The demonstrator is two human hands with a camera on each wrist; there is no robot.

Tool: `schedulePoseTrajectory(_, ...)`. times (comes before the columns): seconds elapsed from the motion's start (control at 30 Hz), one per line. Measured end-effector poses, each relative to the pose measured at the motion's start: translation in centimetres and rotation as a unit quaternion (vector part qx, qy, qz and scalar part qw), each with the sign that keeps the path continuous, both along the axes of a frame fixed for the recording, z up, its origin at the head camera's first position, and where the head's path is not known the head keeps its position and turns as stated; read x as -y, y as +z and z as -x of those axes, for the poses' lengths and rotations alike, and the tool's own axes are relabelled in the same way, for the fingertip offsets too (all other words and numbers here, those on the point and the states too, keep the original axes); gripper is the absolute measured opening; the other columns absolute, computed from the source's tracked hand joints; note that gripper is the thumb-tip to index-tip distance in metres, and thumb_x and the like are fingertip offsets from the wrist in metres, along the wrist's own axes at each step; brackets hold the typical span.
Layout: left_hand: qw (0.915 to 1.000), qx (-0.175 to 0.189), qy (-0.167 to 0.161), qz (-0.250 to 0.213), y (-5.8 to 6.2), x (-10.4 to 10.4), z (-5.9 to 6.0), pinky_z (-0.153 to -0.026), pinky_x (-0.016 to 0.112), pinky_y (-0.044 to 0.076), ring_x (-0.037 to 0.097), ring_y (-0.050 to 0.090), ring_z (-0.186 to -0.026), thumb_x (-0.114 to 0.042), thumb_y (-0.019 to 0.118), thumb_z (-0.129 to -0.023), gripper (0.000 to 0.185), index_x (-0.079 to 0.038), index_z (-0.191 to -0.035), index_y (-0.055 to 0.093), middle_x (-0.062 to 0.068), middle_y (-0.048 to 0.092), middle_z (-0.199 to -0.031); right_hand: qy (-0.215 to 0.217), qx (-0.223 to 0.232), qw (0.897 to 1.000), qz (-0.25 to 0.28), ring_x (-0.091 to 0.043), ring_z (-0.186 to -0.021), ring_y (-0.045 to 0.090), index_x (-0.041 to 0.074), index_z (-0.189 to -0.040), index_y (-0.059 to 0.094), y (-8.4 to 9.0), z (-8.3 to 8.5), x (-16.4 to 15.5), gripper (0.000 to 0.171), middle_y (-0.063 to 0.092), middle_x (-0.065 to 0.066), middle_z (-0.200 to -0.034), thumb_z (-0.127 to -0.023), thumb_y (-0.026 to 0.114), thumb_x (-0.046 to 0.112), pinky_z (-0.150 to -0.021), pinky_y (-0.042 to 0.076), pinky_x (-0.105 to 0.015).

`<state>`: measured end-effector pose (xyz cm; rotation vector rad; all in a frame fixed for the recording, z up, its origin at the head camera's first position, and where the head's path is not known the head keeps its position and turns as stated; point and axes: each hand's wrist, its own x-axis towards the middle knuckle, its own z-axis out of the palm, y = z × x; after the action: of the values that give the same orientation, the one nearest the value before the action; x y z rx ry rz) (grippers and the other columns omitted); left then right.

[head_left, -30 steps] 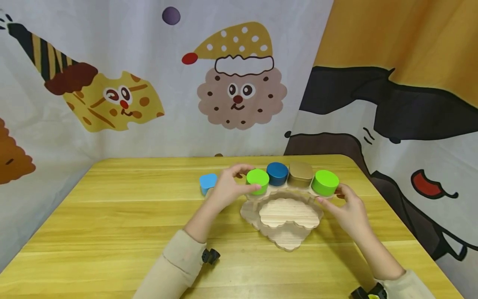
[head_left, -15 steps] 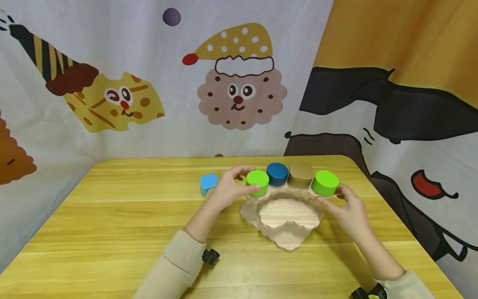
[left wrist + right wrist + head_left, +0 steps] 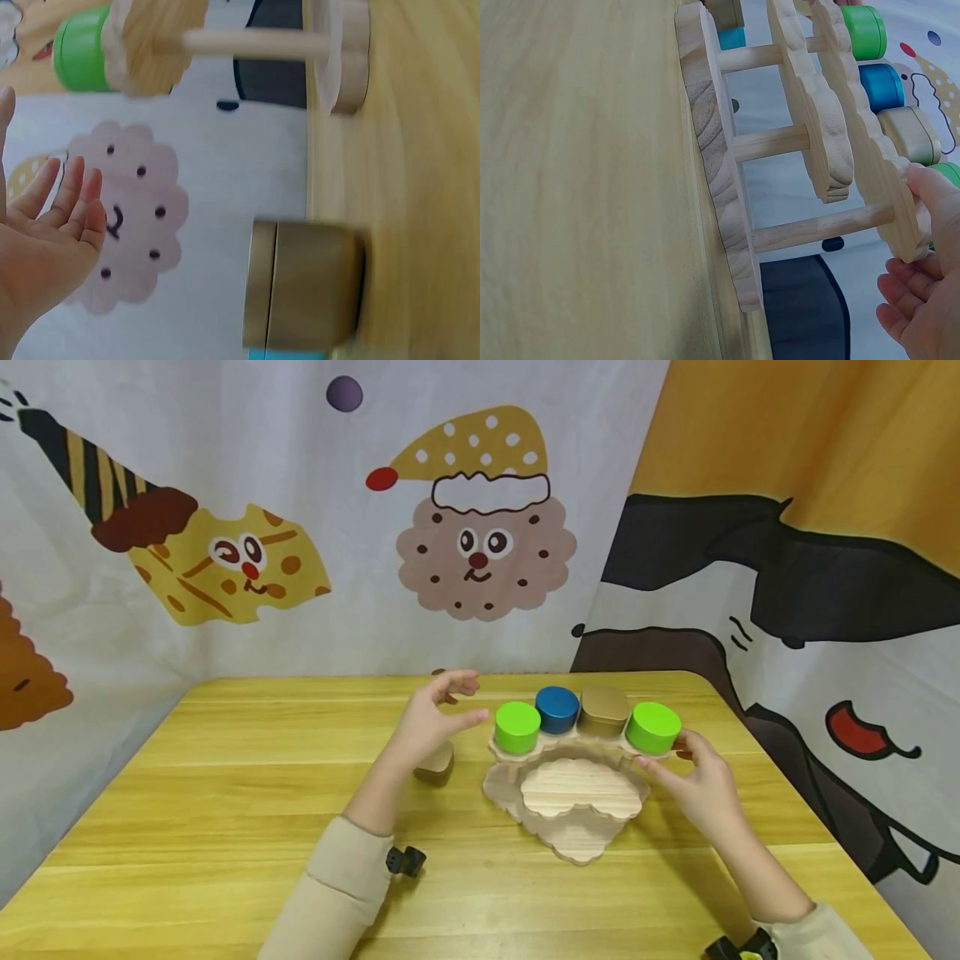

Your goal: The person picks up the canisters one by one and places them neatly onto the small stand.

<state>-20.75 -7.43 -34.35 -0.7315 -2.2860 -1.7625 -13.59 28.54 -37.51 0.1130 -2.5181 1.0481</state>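
A tiered wooden stand (image 3: 581, 789) with scalloped shelves stands on the table. Its top shelf bears a row of small tins: a green tin (image 3: 517, 727) at the left end, a blue tin (image 3: 557, 709), a gold tin (image 3: 603, 710) and another green tin (image 3: 654, 727) at the right end. My left hand (image 3: 425, 727) is in the air left of the stand, fingers spread from the thumb, holding nothing. With thumb and fingers my right hand (image 3: 934, 277) holds the right end of the top shelf, the thumb on its edge.
On the table left of the stand, below my left hand, stands a brown-gold tin (image 3: 437, 765). Behind it a light blue tin (image 3: 731, 39) shows in both wrist views; my hand hides it in the head view. A printed curtain (image 3: 300, 643) hangs behind the table (image 3: 247, 827).
My left hand has let go of the left green tin and moved left, now covering the light blue tin in the head view. The right hand and the stand have stayed put.
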Motion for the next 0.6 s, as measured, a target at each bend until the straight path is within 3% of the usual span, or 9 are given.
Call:
schedulePoseTrajectory(0.27,0.9977,0.036,0.034,-0.046,-0.8,3.6,1.4,-0.097,0.052,0.034,0.020,0.051,-0.112,-0.017,0.075,-0.085,0.052,-0.008,-0.132,0.056,0.007,0.060,-0.120,-0.001,0.003,1.000,-0.003,-0.040,-0.102,0.050,-0.007,-0.122,0.053,0.0,-0.1,0.0,0.058,0.056,-0.025,-0.117,-0.082,0.078,0.026,-0.085,0.040,-0.055)
schedulePoseTrajectory(0.6,0.9951,0.078,0.045,-0.040,-1.6,6.1,2.0,-0.094,0.038,0.035,0.026,0.048,-0.118,-0.014,0.071,-0.088,0.054,-0.006,-0.137,0.051,0.013,0.056,-0.128,0.004,-0.001,1.000,0.002,-0.040,-0.102,0.050,-0.007,-0.121,0.053,0.0,-0.1,0.0,0.056,0.056,-0.024,-0.117,-0.082,0.078,0.024,-0.086,0.039,-0.054)
